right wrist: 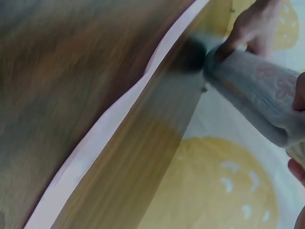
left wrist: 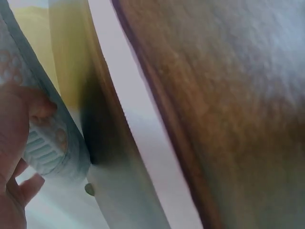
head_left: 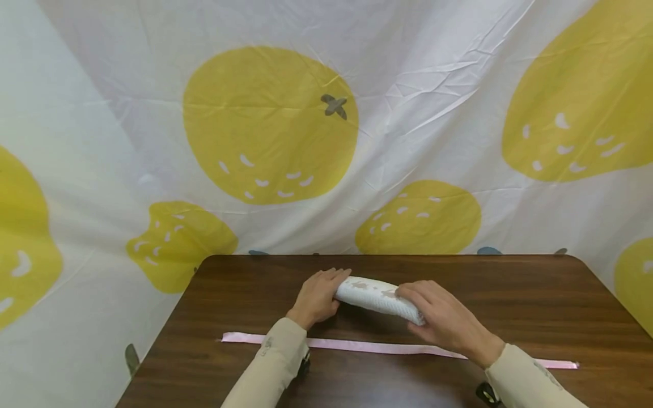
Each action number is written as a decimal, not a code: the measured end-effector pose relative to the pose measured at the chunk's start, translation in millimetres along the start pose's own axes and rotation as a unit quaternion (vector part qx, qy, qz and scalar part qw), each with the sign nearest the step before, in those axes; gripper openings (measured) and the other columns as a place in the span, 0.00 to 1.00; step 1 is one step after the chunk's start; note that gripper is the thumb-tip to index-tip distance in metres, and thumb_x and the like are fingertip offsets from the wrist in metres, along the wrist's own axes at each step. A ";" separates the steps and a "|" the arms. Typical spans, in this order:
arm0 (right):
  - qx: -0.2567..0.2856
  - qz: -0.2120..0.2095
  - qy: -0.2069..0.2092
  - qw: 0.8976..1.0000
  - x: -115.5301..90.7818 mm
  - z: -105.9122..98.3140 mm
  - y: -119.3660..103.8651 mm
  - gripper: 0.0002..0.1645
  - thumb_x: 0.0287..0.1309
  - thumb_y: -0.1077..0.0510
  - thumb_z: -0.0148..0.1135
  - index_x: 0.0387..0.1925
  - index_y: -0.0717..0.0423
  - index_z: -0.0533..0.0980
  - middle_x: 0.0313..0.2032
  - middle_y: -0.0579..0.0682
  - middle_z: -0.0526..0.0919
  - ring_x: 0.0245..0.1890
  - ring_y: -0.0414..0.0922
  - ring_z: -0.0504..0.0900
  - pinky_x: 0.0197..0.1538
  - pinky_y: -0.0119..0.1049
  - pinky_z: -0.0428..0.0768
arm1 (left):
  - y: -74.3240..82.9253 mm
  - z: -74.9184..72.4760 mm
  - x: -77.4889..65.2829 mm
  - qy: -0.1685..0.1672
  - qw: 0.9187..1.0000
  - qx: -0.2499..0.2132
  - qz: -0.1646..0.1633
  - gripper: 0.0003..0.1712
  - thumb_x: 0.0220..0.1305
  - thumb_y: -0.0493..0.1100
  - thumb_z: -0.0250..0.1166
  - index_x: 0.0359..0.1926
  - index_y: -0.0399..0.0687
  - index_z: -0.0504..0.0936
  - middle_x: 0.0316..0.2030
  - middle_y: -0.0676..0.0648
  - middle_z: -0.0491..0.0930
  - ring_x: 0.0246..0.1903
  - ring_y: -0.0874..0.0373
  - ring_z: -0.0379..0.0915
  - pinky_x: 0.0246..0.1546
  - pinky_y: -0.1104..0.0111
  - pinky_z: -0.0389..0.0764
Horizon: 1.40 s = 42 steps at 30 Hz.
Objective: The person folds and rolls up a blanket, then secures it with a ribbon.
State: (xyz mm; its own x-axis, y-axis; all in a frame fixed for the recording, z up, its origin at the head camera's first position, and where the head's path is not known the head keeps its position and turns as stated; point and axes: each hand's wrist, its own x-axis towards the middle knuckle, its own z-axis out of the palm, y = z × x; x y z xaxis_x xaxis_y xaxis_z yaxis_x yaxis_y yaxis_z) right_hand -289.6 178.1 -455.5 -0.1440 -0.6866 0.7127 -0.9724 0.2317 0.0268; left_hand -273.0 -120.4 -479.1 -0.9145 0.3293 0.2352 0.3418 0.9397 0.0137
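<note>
A white, textured roll [head_left: 376,296] with ribbed stripes and beige-pink patches is held above the brown table, looking like folded, padded cloth. Its left end is gripped by my left hand [head_left: 317,296], fingers over the top and thumb at the near side. At the other end my right hand [head_left: 449,311] grips it, and that end sits lower and nearer to me. Close up in the left wrist view, the roll [left wrist: 45,152] shows raised ridges beside the thumb. Both hands appear with the roll [right wrist: 252,90] in the right wrist view.
A pink ribbon [head_left: 377,347] lies across the wooden table [head_left: 245,309], in front of the roll and passing under my forearms. Behind the table's far edge hangs a white curtain [head_left: 408,130] printed with big yellow fruit.
</note>
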 end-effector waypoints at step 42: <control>-0.218 -0.164 -0.043 0.961 -26.8 34.3 -113.7 0.31 0.79 0.45 0.25 0.45 0.46 0.78 0.48 0.53 0.82 0.66 0.57 0.68 0.75 0.56 0.38 | 67.1 6.0 26.0 -0.105 0.960 0.187 0.182 0.38 0.71 0.40 0.59 0.76 0.62 0.57 0.75 0.50 0.58 0.74 0.57 0.53 0.72 0.64 0.58</control>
State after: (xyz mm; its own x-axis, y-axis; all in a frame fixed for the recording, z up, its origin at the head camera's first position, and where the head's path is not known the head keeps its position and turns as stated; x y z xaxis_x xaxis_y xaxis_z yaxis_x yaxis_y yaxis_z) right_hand -181.4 146.5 -501.8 0.1247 -0.8215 0.5564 -0.8017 0.2471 0.5443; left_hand -275.2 -48.3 -477.8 -0.7855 0.6174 -0.0433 0.5821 0.7131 -0.3907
